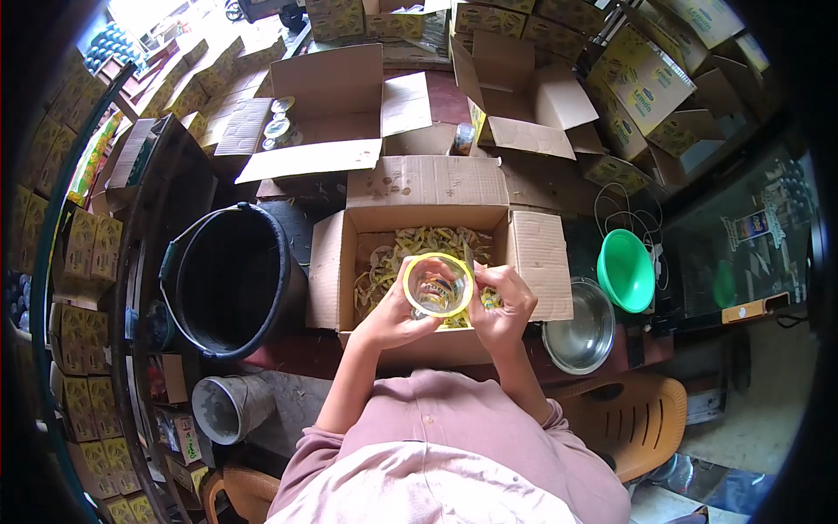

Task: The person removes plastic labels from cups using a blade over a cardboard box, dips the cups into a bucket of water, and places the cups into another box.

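Observation:
A clear plastic cup (439,286) with a yellow rim and a printed label is tilted so its mouth faces me. My left hand (394,316) is wrapped round its left side. At the right of the rim, my right hand (502,306) is closed in a pinch. A thin, dark, blade-like piece (469,257) sticks up by its fingertips; its kind is unclear. Both hands are above an open cardboard box (428,218). Inside that box lie many yellow and clear plastic scraps (428,239), partly hidden by the cup and hands.
A large black bucket (229,284) stands left, above a smaller grey bucket (229,409). To the right are a green bowl (627,271) and a clear bowl (580,327). Two open cartons (330,100) stand behind, with a small jar (462,139) between. Stacked yellow boxes (642,79) surround the area.

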Available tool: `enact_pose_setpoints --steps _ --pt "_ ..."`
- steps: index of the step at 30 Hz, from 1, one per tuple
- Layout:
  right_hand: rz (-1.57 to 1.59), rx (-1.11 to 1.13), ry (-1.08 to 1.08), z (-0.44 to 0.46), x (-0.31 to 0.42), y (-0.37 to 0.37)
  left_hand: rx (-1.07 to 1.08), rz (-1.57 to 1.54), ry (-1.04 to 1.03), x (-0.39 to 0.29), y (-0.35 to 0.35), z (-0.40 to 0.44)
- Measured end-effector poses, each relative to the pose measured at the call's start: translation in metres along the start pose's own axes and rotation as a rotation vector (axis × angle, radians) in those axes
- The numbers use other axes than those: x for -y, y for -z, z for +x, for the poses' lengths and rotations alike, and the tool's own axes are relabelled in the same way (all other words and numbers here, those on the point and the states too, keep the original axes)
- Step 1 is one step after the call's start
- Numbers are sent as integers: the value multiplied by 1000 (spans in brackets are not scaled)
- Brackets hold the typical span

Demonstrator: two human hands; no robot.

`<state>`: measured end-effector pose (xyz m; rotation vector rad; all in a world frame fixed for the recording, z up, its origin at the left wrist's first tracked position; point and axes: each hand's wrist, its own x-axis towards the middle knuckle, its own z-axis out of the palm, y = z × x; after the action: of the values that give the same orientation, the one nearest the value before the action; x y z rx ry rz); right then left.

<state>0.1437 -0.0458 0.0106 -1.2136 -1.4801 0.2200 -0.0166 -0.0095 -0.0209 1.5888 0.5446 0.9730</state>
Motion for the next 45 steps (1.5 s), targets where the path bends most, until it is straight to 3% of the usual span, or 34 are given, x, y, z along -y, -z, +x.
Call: enact_pose_setpoints --steps 5,9,24,31,41,45 --pt "24 -5 -19 0 1 -1 -73 -28 -70 -1 -7 5" --pt "11 -25 -12 -5 2 -3 -170 -40 23 2 -9 6" --pt "11 -24 4 -3 0 -6 27 -25 28 9 5 4" --pt "57 -35 -30 -1 0 -6 -151 104 -81 16 -6 5" --pt "-81 -98 34 -11 1 -10 -257 -109 -69 17 -13 4" --pt "-98 -107 46 -11 3 -11 -278 41 -114 18 -20 6"
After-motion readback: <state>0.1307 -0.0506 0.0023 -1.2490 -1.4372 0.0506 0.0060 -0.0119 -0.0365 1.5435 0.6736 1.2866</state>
